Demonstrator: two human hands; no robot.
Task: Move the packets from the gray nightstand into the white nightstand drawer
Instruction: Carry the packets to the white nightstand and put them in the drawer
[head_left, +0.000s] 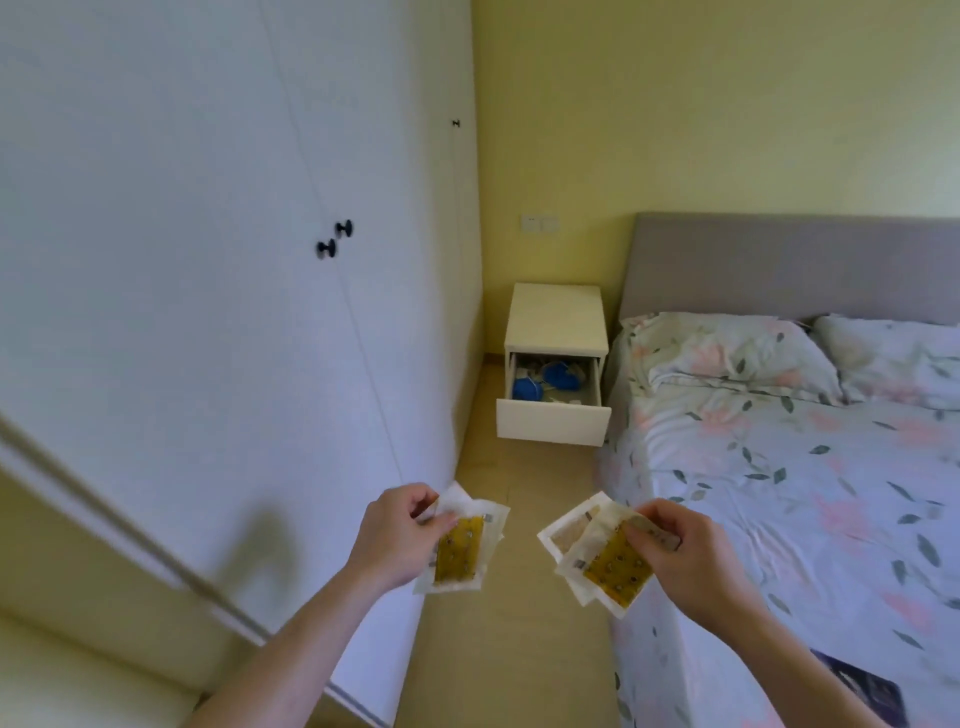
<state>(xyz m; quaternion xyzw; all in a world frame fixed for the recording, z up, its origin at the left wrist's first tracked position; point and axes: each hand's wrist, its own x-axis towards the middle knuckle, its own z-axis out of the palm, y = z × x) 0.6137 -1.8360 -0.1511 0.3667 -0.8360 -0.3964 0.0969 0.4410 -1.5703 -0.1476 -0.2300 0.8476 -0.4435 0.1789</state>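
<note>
we pinch a fan of packets in our left hand (395, 535) and right hand (685, 558), low centre, ready for the open white nightstand drawer (553, 400) mid-frame.

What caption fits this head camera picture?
Both hands, left and right, carry packets toward the open white nightstand drawer.

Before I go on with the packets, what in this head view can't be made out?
- Packet counts: packets in left hand and right hand overlap; fingers cover some.
- Open drawer: its front panel hides the near contents; the blue items are too small to identify.
- Gray nightstand: out of frame.
</note>
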